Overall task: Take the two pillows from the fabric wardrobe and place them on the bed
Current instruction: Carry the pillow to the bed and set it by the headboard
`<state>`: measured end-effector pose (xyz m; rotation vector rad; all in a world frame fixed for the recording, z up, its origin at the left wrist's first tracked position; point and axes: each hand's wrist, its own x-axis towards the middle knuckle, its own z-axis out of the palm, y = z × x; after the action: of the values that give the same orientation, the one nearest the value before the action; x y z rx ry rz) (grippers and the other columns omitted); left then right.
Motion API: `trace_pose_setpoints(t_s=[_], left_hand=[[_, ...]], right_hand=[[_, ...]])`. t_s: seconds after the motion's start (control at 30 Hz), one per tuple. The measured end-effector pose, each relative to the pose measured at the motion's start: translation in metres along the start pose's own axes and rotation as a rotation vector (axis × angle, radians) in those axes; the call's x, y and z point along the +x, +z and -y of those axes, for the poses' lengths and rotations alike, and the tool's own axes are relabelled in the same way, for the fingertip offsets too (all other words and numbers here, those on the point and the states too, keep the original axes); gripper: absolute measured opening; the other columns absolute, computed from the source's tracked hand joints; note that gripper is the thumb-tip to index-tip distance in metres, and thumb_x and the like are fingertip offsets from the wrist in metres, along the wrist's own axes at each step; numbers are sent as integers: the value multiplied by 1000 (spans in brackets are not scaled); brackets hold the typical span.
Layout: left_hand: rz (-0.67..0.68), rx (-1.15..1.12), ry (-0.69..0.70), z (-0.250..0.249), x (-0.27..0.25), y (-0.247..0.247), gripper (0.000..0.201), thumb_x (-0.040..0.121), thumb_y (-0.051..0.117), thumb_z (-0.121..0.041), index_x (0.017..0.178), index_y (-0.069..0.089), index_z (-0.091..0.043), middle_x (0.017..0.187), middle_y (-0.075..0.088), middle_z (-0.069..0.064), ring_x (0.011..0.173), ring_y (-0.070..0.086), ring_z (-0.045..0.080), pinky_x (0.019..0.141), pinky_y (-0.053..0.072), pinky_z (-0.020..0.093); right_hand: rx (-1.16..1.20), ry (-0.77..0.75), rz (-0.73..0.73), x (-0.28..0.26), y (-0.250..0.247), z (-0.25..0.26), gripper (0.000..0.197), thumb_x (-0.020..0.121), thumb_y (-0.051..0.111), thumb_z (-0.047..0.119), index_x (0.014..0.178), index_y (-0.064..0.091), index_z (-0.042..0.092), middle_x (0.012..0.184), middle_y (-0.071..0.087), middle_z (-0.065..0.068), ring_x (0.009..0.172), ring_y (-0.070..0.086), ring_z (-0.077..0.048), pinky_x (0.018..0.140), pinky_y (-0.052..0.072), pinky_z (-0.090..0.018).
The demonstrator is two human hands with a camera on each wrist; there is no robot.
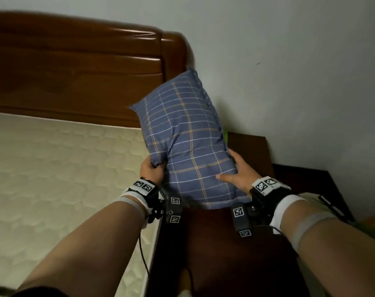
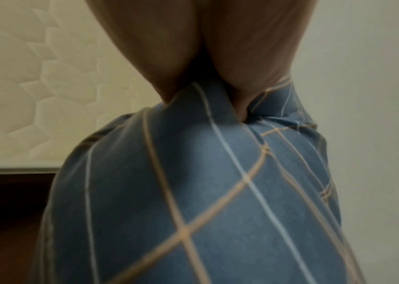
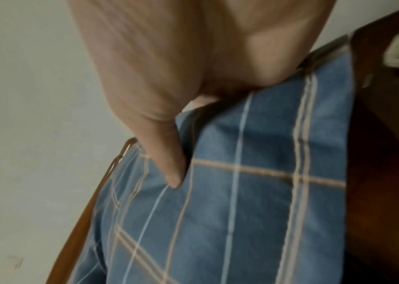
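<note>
A blue plaid pillow (image 1: 186,142) is held up in the air in front of me, above the right edge of the bed. My left hand (image 1: 151,170) grips its lower left edge, bunching the fabric (image 2: 205,173). My right hand (image 1: 235,170) grips the lower right side, thumb laid across the front (image 3: 254,173). The bed's cream quilted mattress (image 1: 54,179) lies to the left, bare, under a brown wooden headboard (image 1: 75,67). Only this one pillow is in view; the wardrobe is out of sight.
A dark wooden bedside table (image 1: 253,151) stands right of the bed against the pale wall (image 1: 289,61), with something green (image 1: 225,136) behind the pillow. Dark wood (image 1: 225,254) fills the space below my hands.
</note>
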<state>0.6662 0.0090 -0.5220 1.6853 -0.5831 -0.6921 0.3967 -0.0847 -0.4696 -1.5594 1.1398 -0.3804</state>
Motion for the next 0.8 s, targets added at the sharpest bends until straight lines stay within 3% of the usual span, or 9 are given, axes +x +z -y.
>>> trace_pose_setpoints(t_s=[0.1, 0.2, 0.3, 0.4, 0.47, 0.57, 0.63, 0.7, 0.8], left_hand=[[-34, -30, -55, -2, 44, -11, 26, 81, 68, -15, 106, 64, -20, 109, 72, 15, 105, 68, 34, 97, 51, 58], [-88, -66, -98, -10, 84, -25, 24, 85, 68, -11, 107, 61, -19, 106, 70, 11, 105, 66, 34, 98, 50, 56], [-119, -64, -114, -12, 122, -37, 36, 77, 71, -25, 112, 61, -19, 114, 70, 12, 108, 66, 33, 99, 50, 56], [-147, -47, -128, -9, 162, -50, 56, 69, 70, -40, 121, 59, -23, 122, 69, 9, 115, 65, 30, 104, 47, 54], [-189, -35, -117, -5, 187, -57, 59, 69, 68, -48, 124, 57, -31, 127, 67, 4, 119, 62, 28, 107, 45, 53], [-291, -32, -117, -27, 210, -63, 53, 79, 61, -48, 130, 53, -38, 133, 63, 3, 123, 59, 28, 110, 42, 52], [-377, -34, -124, -47, 226, -63, 44, 93, 54, -33, 137, 50, -29, 136, 60, 9, 125, 56, 30, 111, 40, 51], [-468, -36, -150, -63, 243, -65, 42, 100, 48, -25, 141, 47, -19, 139, 57, 12, 127, 54, 32, 112, 39, 50], [-536, 3, -150, -86, 252, -71, 49, 98, 52, -34, 143, 44, -17, 140, 55, 9, 129, 52, 31, 112, 39, 47]], right_hand=[[-27, -74, 41, 63, 14, 29, 96, 76, 81, 20, 149, 24, 42, 148, 48, 4, 130, 52, -21, 107, 45, -50], [-51, -123, 96, 125, 27, 53, 86, 80, 77, 17, 146, 30, 46, 146, 51, 5, 129, 53, -19, 108, 45, -51], [-91, -192, 148, 179, 39, 77, 82, 80, 74, 18, 143, 32, 50, 145, 53, 5, 128, 55, -18, 109, 44, -50], [-95, -243, 195, 226, 51, 103, 78, 84, 68, 10, 145, 34, 44, 145, 53, 4, 128, 54, -17, 111, 42, -46], [-77, -265, 250, 262, 58, 119, 74, 86, 65, 7, 145, 37, 42, 146, 53, 4, 130, 52, -17, 112, 41, -46], [-86, -292, 358, 325, 74, 142, 71, 86, 63, 12, 139, 40, 52, 149, 50, 5, 135, 48, -20, 113, 39, -50], [-75, -319, 426, 365, 86, 158, 70, 85, 64, 14, 136, 42, 56, 148, 50, 6, 135, 48, -19, 113, 39, -51], [-63, -340, 484, 401, 97, 175, 70, 85, 64, 9, 140, 43, 48, 147, 52, 5, 134, 49, -19, 114, 39, -49], [-91, -354, 533, 442, 115, 201, 70, 84, 64, 9, 140, 43, 46, 147, 51, 5, 133, 49, -20, 113, 39, -49]])
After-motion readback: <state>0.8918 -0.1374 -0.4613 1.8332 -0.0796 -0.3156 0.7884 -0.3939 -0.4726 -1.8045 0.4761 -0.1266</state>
